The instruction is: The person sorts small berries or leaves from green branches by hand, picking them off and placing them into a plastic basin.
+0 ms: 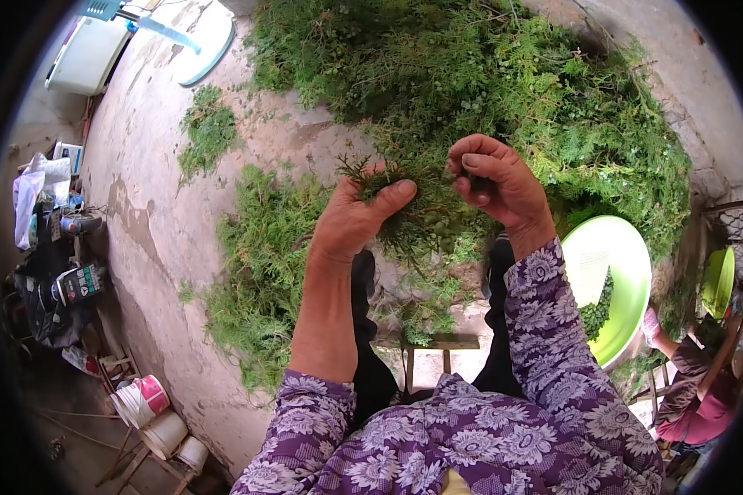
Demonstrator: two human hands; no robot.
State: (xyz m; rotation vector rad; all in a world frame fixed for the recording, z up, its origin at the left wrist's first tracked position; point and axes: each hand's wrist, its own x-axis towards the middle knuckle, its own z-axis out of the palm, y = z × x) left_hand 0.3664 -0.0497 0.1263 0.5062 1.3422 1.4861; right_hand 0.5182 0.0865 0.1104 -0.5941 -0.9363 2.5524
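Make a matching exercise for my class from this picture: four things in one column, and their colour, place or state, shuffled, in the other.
Column one
1. The person's left hand
2. The basin
3. The right sleeve
4. The bucket

Column two
A. Purple with pale flowers
B. White and pink, towards the lower left of the picture
C. Closed on a leafy sprig
D. Lime green, with small green pieces inside

Right pairs: 1-C, 2-D, 3-A, 4-B
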